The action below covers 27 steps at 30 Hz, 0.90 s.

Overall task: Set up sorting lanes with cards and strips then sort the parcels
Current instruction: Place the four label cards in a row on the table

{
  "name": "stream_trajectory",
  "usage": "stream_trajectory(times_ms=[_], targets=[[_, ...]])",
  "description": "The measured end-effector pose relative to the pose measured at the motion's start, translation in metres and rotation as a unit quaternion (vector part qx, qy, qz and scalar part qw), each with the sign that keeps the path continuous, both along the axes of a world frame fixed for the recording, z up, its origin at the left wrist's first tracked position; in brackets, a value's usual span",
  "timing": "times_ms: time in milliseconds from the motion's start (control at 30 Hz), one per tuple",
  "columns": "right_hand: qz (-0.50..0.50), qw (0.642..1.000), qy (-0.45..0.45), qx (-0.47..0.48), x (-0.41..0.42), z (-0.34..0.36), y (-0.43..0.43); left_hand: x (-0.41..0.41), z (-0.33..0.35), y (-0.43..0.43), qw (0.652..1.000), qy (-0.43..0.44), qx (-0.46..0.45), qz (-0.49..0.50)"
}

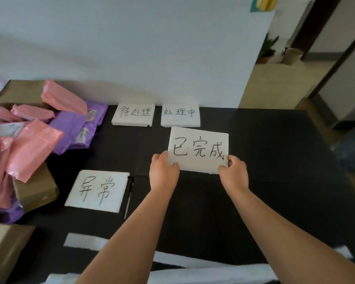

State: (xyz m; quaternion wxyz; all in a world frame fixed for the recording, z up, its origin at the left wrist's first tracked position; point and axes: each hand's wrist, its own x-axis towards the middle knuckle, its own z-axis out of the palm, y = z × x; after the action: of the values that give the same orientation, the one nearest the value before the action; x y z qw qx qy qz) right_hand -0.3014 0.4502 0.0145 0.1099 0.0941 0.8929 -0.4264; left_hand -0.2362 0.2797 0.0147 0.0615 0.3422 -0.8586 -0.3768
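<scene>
Left hand (164, 169) & right hand (233, 173) each pinch a near corner of the white foam card w/ black writing (199, 148), over mid black bench (275, 160), just nr another white lettered card (180, 115) at far edge. Pink & purple plastic parcels (35, 144) piled at left.

Soft, even daylight lit the scene, brighter toward the right side of the room. The white wall (131, 37) read as dull grey, with a faint shadow band across its left part. The black table (275, 160) looked matt and held little detail. The card (199, 148) in the middle was legible, but the pink parcels (33, 148) at the left edge and the plant (268, 48) were blurred, and straight edges bowed near the borders.
</scene>
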Motion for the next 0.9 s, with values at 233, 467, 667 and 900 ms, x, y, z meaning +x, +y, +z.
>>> stream_trajectory(times_ms=[233, 467, 667, 900], targets=[[0.027, 0.999, 0.002, 0.031, -0.095, -0.001, 0.085, -0.088, -0.006, 0.076, 0.998, 0.007, 0.057, -0.016], [0.069, 0.996, 0.002, 0.050, -0.180, -0.009, 0.118, -0.166, -0.013, 0.106, 0.998, -0.014, 0.053, -0.019], [0.094, 0.994, 0.002, 0.055, -0.249, -0.025, 0.113, -0.231, -0.031, 0.105, 0.997, -0.045, 0.052, -0.039], [0.102, 0.992, -0.015, 0.067, -0.301, -0.064, 0.089, -0.284, -0.065, 0.085, 0.994, -0.077, 0.039, -0.060]])
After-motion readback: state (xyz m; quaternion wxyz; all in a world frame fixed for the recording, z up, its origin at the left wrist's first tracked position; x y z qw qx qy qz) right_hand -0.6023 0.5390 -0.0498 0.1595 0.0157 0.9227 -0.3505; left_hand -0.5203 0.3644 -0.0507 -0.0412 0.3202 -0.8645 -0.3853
